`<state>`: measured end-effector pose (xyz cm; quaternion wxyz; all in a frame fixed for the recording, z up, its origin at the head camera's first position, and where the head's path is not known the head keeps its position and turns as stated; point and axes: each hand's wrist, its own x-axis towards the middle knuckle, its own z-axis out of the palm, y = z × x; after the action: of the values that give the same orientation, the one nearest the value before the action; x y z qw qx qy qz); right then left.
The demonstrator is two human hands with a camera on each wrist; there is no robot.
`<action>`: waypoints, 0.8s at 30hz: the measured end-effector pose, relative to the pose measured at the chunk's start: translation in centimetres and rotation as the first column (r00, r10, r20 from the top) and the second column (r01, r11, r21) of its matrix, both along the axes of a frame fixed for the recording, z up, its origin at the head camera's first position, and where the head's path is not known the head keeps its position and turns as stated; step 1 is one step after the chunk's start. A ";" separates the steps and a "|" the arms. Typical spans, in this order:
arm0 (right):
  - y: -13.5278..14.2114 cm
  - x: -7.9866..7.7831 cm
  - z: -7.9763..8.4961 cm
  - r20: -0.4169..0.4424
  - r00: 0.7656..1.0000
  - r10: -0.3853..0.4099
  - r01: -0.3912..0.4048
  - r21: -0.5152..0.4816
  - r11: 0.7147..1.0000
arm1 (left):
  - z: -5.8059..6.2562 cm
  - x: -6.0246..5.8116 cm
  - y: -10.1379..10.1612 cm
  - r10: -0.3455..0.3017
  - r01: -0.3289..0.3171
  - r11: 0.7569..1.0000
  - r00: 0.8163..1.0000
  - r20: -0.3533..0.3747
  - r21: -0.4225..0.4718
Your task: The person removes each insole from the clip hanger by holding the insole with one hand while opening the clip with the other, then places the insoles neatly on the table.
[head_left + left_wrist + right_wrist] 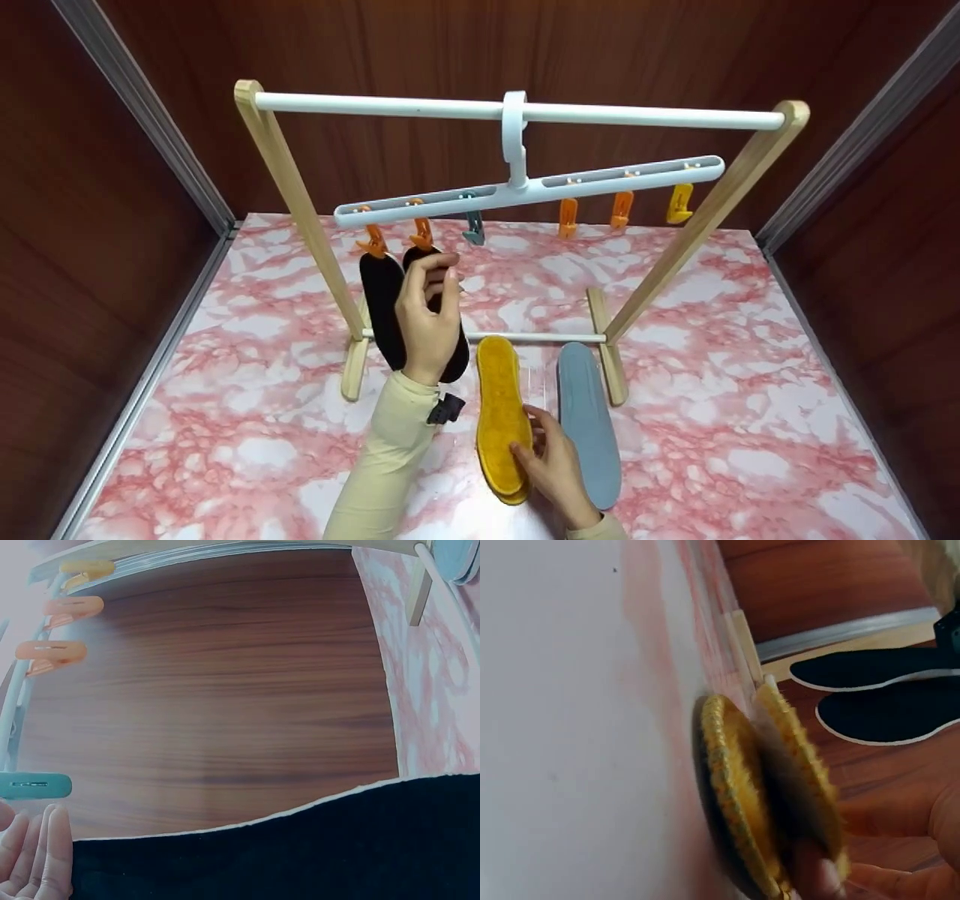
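Two black insoles [382, 304] hang by their tips from orange clips [422, 234] at the left of a white hanger [442, 208]. In front of the second one is my left hand [429, 319], fingers loosely bent and holding nothing. Those fingers appear just under the teal clip [36, 785] in the left wrist view. Two yellow insoles [498, 405] lie stacked on the table. My right hand [553, 461] pinches the upper one at its right edge; the right wrist view shows it tilted up from the lower yellow insole [724, 787].
Right of the yellow pair lies a grey-blue insole [589, 431]. A wooden rack [289, 195] with a white top bar [637, 114] carries the hanger, which slants up to the right. Orange clips [568, 217] and a yellow clip [680, 204] dangle from its right half. Wood-grain panels [600, 45] enclose the table.
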<state>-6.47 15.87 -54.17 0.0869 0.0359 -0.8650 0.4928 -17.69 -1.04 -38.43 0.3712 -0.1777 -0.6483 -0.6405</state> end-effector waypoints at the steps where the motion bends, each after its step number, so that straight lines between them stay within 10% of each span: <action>1: 0.0 0.0 0.0 -0.011 1.000 -0.005 0.005 0.021 1.000 | 0.0 0.0 0.0 -0.003 0.003 1.000 1.000 -0.001 0.006; 15: 0.3 -0.2 0.3 -0.039 0.999 0.006 0.004 0.247 0.969 | -0.3 0.0 -0.4 0.024 -0.024 1.000 0.999 0.026 0.013; 24: 0.2 -1.6 1.0 -0.079 0.996 0.035 -0.020 0.185 0.983 | -0.6 0.1 -0.7 0.021 -0.021 0.999 1.000 0.021 0.027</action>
<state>-8.11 16.05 -53.20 0.1118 0.0758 -0.9020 0.4101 -17.63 -1.75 -39.05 0.3737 -0.1592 -0.6450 -0.6472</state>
